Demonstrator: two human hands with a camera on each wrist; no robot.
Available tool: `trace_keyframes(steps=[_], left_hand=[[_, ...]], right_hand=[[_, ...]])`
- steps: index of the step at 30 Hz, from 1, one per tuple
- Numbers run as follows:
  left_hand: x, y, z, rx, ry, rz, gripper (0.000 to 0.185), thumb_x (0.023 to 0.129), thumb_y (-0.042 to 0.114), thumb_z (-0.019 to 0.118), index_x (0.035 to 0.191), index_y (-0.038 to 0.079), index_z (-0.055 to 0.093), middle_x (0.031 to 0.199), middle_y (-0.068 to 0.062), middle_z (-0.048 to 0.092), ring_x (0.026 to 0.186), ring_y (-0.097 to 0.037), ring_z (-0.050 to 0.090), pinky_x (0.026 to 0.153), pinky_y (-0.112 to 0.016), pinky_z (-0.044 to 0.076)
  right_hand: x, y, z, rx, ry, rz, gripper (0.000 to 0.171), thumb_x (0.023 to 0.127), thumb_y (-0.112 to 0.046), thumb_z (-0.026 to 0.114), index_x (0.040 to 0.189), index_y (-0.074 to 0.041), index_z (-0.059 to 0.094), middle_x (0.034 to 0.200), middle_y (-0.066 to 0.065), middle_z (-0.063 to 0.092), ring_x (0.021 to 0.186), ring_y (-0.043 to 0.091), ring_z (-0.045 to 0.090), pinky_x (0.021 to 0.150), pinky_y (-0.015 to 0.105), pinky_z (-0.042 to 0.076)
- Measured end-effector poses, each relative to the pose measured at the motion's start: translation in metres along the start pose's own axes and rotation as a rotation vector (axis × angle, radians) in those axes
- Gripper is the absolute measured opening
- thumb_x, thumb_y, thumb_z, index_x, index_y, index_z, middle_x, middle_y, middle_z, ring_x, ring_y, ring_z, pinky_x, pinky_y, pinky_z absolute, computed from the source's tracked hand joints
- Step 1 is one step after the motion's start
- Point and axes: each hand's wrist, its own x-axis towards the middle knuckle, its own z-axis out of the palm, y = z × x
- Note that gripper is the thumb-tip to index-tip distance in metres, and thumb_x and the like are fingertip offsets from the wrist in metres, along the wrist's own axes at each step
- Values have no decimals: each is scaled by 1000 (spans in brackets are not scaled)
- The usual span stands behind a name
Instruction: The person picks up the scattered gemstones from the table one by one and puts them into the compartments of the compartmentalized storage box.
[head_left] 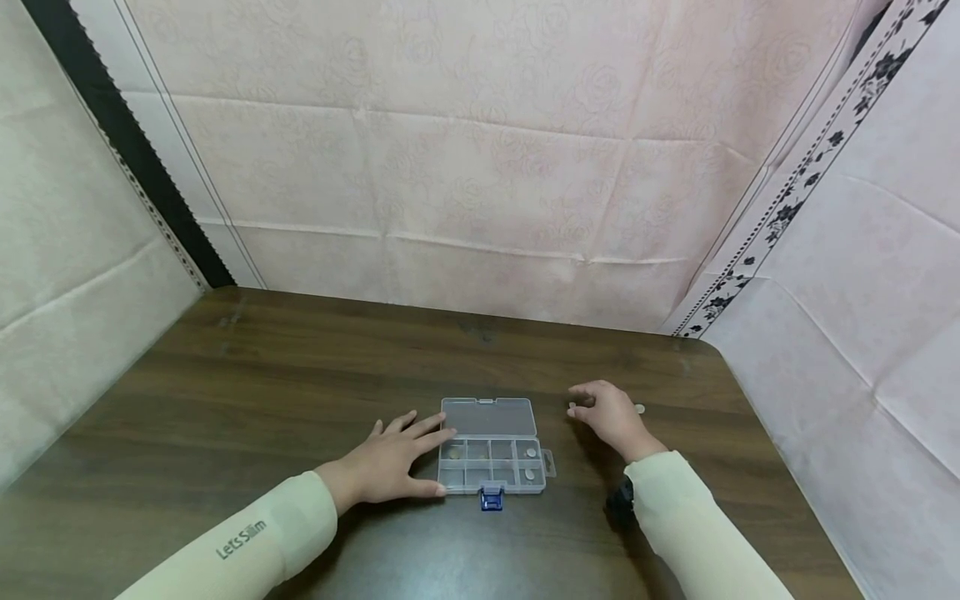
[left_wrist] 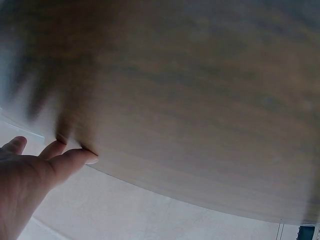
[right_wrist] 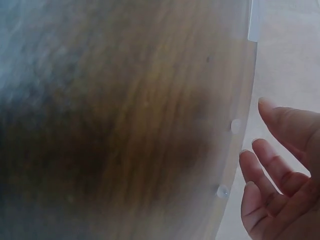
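A clear plastic compartment box [head_left: 491,464] lies with its lid [head_left: 491,418] folded back, a blue latch [head_left: 491,499] at its front. Small whitish round pieces sit in its two right-hand compartments. My left hand [head_left: 393,462] is spread at the box's left side, thumb at the front corner and fingertips over the left edge. To the right of the box, my right hand [head_left: 611,417] hovers with loosely bent fingers, thumb and fingertips apart. Two small translucent round pieces lie near it: one piece [right_wrist: 236,126] by the fingertips, another piece [right_wrist: 222,191] farther along the table.
The box stands on a dark brown wood-grain table [head_left: 300,375]. Pale patterned cloth [head_left: 480,167] hangs behind the table and on both sides. A clear hanging tab [head_left: 550,463] juts from the box's right end.
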Motion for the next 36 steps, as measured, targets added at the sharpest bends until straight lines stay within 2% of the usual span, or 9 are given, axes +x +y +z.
trace_keyframes(steps=[9,23,36], left_hand=[[1,0,0,-4,-1,1,82,80,72,58,150,37,34,160,8,21,145,-39,16,103,-75,14],[-1,1,-1,-15,-2,0,81,81,70,59,150,36,34,160,7,22,145,-40,16,103,-74,14],[0,1,-1,-6,-8,-1,82,81,71,57,150,36,33,160,8,20,145,-39,16,103,-74,14]], right_hand=[[4,3,3,38,-29,20,30,89,-7,69,118,-1,68,118,17,64,98,26,63,82,42,53],[8,3,5,13,-34,9,26,88,-3,68,113,1,70,111,16,68,98,28,63,87,46,50],[13,3,8,4,-31,35,21,90,-2,66,109,0,72,105,14,70,103,32,62,91,47,48]])
